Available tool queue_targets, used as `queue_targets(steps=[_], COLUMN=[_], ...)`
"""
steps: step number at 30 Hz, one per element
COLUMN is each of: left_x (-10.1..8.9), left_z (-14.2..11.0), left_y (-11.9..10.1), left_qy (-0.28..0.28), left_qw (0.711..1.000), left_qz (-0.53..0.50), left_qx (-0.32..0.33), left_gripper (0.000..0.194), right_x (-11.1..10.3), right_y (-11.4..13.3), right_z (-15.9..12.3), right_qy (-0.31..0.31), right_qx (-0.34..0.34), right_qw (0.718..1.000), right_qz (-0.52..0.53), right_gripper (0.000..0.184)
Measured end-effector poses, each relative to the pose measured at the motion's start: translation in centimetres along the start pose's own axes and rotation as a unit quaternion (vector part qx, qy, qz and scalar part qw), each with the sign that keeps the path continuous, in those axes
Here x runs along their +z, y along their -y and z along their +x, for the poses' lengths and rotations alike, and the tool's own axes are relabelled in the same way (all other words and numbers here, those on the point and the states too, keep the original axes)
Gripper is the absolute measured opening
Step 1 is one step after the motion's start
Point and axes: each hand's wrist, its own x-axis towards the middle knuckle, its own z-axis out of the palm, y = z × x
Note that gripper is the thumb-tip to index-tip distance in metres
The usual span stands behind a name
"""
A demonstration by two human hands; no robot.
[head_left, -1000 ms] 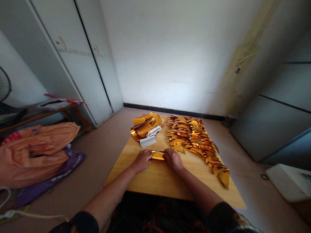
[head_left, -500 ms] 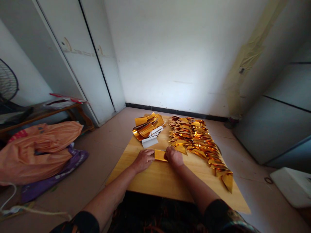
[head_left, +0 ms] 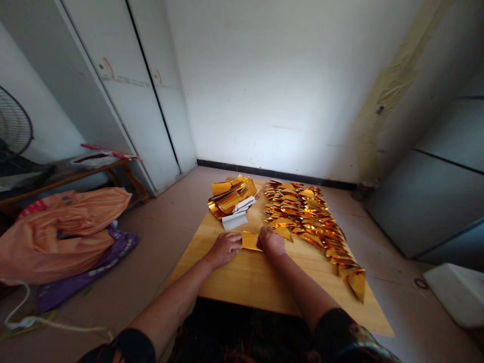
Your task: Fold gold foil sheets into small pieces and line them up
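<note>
Fingers [head_left: 235, 239] closed on gold paper [head_left: 250, 241]

The right hand [head_left: 272, 242] covers 1 end of a gold foil piece [head_left: 251, 240], fingertips curled out of sight. A fan [head_left: 15, 121] and an orange bag [head_left: 86, 206] run off the left edge, a white box [head_left: 456, 292] off the right. Pale markings [head_left: 96, 273] on a purple bag [head_left: 75, 287], partly hidden by the orange bag, are too blurred to read.

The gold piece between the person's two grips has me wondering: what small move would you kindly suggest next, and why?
I'd probably have the right grip crease the gold piece at its right end while the left grip steadies it: each is at one end, the middle looks flat, and the gold rows nearby show folded points.
</note>
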Motion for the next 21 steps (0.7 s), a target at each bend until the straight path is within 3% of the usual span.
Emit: queue_targets(steps=[21], left_x=[-0.45], left_z=[0.03], left_y=[-0.09], left_qy=[-0.009], left_qw=[1.0], left_qz=[-0.024], left_qx=[0.004], left_gripper=[0.028], right_x=[-0.69], right_y=[0.57], right_z=[0.26], right_qy=[0.016], right_qx=[-0.021], right_qw=[0.999], right_qz=[-0.025], right_gripper=[0.024])
